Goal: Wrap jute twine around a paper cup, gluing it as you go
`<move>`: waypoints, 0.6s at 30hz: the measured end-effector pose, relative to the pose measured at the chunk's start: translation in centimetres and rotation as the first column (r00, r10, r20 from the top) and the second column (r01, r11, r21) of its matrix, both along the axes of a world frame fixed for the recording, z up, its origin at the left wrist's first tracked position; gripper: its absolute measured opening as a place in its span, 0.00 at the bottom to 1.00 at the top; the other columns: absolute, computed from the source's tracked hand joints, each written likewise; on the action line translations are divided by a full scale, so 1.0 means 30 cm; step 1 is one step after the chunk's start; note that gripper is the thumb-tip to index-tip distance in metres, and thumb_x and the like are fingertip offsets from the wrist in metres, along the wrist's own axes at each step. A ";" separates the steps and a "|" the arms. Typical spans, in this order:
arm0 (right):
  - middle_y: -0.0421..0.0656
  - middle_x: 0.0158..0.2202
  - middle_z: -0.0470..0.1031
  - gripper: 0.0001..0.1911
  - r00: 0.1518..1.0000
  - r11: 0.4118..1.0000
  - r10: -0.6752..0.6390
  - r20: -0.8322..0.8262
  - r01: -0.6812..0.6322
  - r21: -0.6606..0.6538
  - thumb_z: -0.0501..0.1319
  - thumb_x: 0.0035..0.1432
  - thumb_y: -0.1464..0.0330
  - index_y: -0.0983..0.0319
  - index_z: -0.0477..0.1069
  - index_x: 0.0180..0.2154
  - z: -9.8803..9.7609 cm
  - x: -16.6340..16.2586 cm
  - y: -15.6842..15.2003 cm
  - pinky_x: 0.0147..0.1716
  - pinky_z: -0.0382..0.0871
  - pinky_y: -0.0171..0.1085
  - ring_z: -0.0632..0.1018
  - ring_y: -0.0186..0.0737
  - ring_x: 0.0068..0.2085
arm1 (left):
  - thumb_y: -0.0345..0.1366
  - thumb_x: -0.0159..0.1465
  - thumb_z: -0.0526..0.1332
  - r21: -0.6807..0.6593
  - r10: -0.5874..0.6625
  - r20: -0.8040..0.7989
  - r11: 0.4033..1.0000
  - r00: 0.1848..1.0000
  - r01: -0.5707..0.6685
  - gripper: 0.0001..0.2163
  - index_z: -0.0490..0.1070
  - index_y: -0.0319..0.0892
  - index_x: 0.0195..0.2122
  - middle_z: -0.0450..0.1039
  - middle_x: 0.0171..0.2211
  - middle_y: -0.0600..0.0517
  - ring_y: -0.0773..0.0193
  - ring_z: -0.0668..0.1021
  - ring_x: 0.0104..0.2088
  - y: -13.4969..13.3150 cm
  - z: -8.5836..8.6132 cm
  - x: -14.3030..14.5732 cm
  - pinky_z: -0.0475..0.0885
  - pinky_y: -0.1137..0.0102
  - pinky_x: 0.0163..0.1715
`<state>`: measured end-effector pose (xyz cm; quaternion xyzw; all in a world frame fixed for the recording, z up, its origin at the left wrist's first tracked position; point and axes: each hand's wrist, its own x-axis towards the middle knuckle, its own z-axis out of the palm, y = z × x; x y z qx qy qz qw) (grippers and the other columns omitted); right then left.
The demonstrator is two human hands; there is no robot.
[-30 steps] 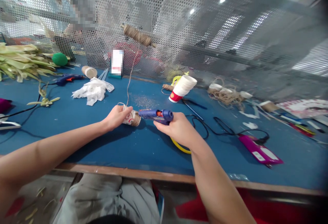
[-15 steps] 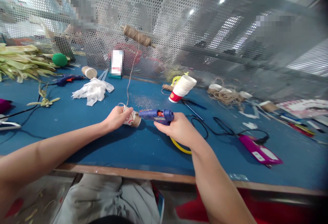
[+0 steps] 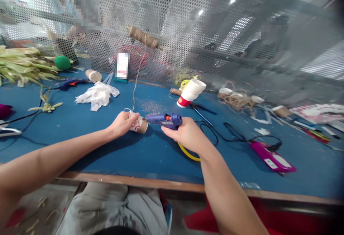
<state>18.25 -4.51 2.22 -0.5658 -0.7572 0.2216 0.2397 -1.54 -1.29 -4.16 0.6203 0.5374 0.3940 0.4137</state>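
Observation:
My left hand (image 3: 124, 123) is closed round a paper cup (image 3: 137, 124) lying on its side, its one end wrapped with brown twine. From the cup a strand of twine (image 3: 137, 79) runs up to a twine spool (image 3: 144, 37) on a stick at the mesh panel. My right hand (image 3: 188, 134) grips a blue hot glue gun (image 3: 165, 120), its nozzle pointing left at the twine-wrapped end of the cup. Whether the nozzle touches the twine I cannot tell.
A stack of paper cups (image 3: 192, 93) stands tilted behind the glue gun. A purple power box (image 3: 272, 157) with black cable lies right. Left are crumpled white plastic (image 3: 97, 95), a second glue gun (image 3: 71, 84) and dried husks (image 3: 24, 65). The perforated panel (image 3: 174, 23) bounds the back.
Almost nothing differs. The cup and both hands keep their places, and the glue gun has shifted only very slightly.

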 end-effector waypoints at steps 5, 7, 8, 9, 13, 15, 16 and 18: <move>0.37 0.14 0.61 0.11 1.000 1.000 0.003 0.010 -0.003 0.017 0.57 0.44 0.65 0.62 0.59 0.16 0.008 -0.006 0.000 0.19 0.56 0.32 0.62 0.31 0.18 | 0.49 0.53 0.51 -0.006 -0.007 0.021 1.000 1.000 0.007 0.18 0.61 0.39 0.17 0.54 0.15 0.57 0.71 0.57 0.18 0.007 -0.010 0.000 0.53 0.74 0.18; 0.36 0.14 0.61 0.11 1.000 0.999 0.019 0.008 -0.019 0.025 0.57 0.44 0.65 0.62 0.59 0.16 0.009 -0.004 -0.005 0.18 0.56 0.32 0.62 0.30 0.18 | 0.49 0.53 0.51 -0.011 0.001 0.037 1.000 0.999 0.000 0.18 0.61 0.39 0.17 0.55 0.14 0.57 0.72 0.58 0.17 0.008 -0.008 0.002 0.53 0.74 0.18; 0.36 0.13 0.61 0.11 1.000 0.999 0.029 0.004 -0.029 0.024 0.56 0.44 0.65 0.62 0.59 0.16 0.008 -0.002 -0.008 0.18 0.55 0.32 0.61 0.30 0.18 | 0.48 0.53 0.52 -0.018 0.009 0.047 1.000 0.999 -0.008 0.18 0.61 0.39 0.17 0.55 0.14 0.57 0.72 0.58 0.17 0.008 -0.005 0.003 0.53 0.74 0.18; 0.36 0.13 0.60 0.11 0.999 0.999 0.037 0.000 -0.037 0.021 0.56 0.44 0.66 0.62 0.59 0.16 0.007 -0.001 -0.010 0.17 0.55 0.32 0.61 0.30 0.17 | 0.48 0.53 0.52 -0.028 0.019 0.060 0.999 0.998 -0.017 0.17 0.61 0.39 0.17 0.55 0.14 0.57 0.72 0.58 0.16 0.008 -0.002 0.004 0.53 0.74 0.18; 0.36 0.13 0.59 0.12 0.998 0.998 0.061 0.000 -0.061 0.013 0.56 0.44 0.66 0.62 0.58 0.16 0.005 0.001 -0.019 0.17 0.54 0.31 0.60 0.29 0.18 | 0.47 0.52 0.54 -0.063 0.033 0.114 0.998 0.993 -0.026 0.16 0.62 0.38 0.17 0.58 0.13 0.57 0.71 0.60 0.16 0.009 0.007 0.008 0.54 0.74 0.17; 0.35 0.14 0.58 0.11 0.997 0.997 0.081 0.012 -0.081 0.005 0.56 0.45 0.66 0.62 0.58 0.16 0.007 -0.001 -0.023 0.18 0.54 0.31 0.60 0.29 0.18 | 0.46 0.52 0.54 -0.066 0.029 0.133 0.998 0.991 -0.021 0.16 0.64 0.38 0.17 0.61 0.13 0.55 0.70 0.63 0.16 0.011 0.007 0.008 0.55 0.74 0.17; 0.35 0.14 0.58 0.11 0.996 0.996 0.089 0.017 -0.089 -0.001 0.56 0.45 0.66 0.62 0.57 0.16 0.008 -0.002 -0.025 0.18 0.54 0.31 0.59 0.29 0.19 | 0.46 0.52 0.54 -0.067 0.028 0.139 0.998 0.990 -0.018 0.16 0.65 0.37 0.17 0.62 0.13 0.54 0.70 0.63 0.16 0.011 0.005 0.008 0.56 0.74 0.17; 0.35 0.15 0.57 0.11 0.995 0.996 0.094 0.022 -0.094 -0.013 0.56 0.44 0.67 0.62 0.57 0.16 0.011 -0.004 -0.028 0.19 0.54 0.31 0.59 0.29 0.19 | 0.46 0.52 0.55 -0.070 0.024 0.148 0.997 0.989 -0.014 0.16 0.66 0.37 0.18 0.63 0.13 0.54 0.69 0.64 0.17 0.013 0.002 0.007 0.56 0.74 0.17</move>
